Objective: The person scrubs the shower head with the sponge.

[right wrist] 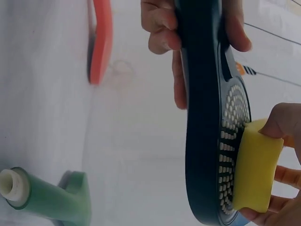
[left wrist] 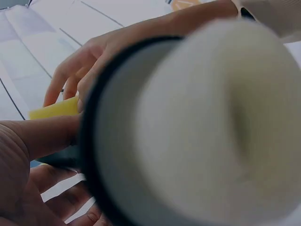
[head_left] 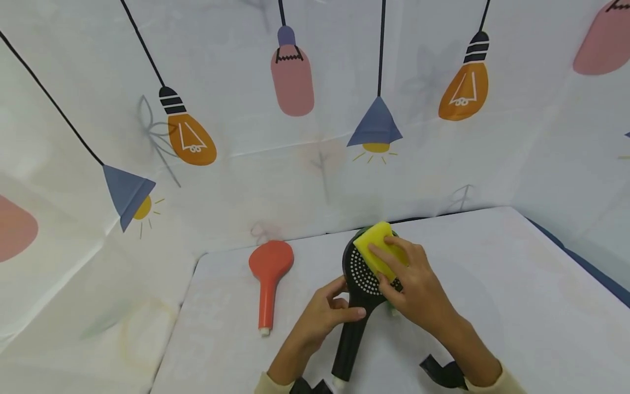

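My left hand point(head_left: 322, 314) grips the black shower head point(head_left: 350, 345) by its neck, the round face tilted up and its white nozzles showing. My right hand point(head_left: 418, 282) pinches a yellow sponge point(head_left: 376, 246) between thumb and fingers. In the right wrist view the sponge point(right wrist: 257, 167) lies flat against the nozzle face point(right wrist: 226, 162), covering part of it. The handle's white connector end point(left wrist: 211, 127) fills much of the left wrist view, hiding part of both hands.
An orange-red shower head point(head_left: 270, 262) lies on the white table point(head_left: 517, 295) to the left. A green shower head point(right wrist: 54, 200) lies on the table too, mostly hidden behind the black one in the head view. A white cloth wall with printed lamps point(head_left: 376, 123) rises behind the table.
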